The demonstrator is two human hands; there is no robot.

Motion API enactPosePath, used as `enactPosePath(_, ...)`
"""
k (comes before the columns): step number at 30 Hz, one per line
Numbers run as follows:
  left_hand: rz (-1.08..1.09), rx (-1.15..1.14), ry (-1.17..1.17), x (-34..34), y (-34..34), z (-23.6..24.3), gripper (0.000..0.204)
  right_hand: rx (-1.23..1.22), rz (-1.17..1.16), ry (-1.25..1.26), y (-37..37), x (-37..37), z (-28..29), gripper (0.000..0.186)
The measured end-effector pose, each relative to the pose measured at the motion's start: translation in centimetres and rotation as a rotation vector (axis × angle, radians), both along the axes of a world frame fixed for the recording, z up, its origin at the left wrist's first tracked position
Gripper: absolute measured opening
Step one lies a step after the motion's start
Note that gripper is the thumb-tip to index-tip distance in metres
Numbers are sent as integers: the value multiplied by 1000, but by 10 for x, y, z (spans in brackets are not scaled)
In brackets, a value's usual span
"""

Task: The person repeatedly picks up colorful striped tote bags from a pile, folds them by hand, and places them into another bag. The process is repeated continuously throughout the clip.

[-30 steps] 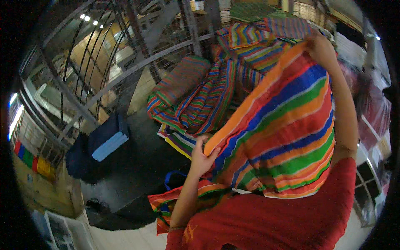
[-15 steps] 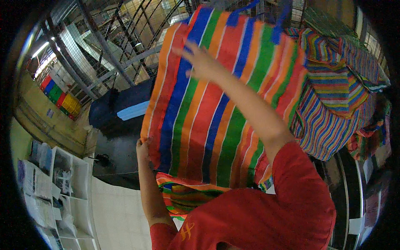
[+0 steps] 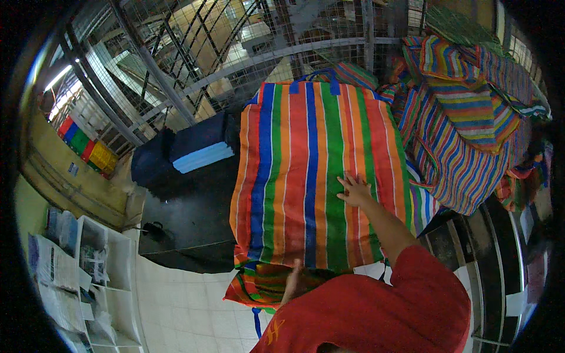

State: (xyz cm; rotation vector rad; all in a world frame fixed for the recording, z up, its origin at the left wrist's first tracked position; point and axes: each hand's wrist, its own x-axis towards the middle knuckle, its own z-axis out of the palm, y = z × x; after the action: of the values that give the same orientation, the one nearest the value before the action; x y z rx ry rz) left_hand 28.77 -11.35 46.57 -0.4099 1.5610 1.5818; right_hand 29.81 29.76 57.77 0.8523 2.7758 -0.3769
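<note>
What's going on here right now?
A person in a red shirt has a big striped bag spread out over a black table. The right hand is splayed over the bag; the left hand is by its near edge. More striped cloth is heaped to the right.

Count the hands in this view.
2: the left hand at the near edge of the striped bag, the right hand spread on its right half.
</note>
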Motion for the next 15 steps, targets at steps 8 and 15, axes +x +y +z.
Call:
enactPosePath(8,-302,-142,787,-80,2,59,43,-168,231,296,42,6,15,79)
enactPosePath(15,58,523,538,-158,-42,307,45,-416,327,109,-20,53,72,74)
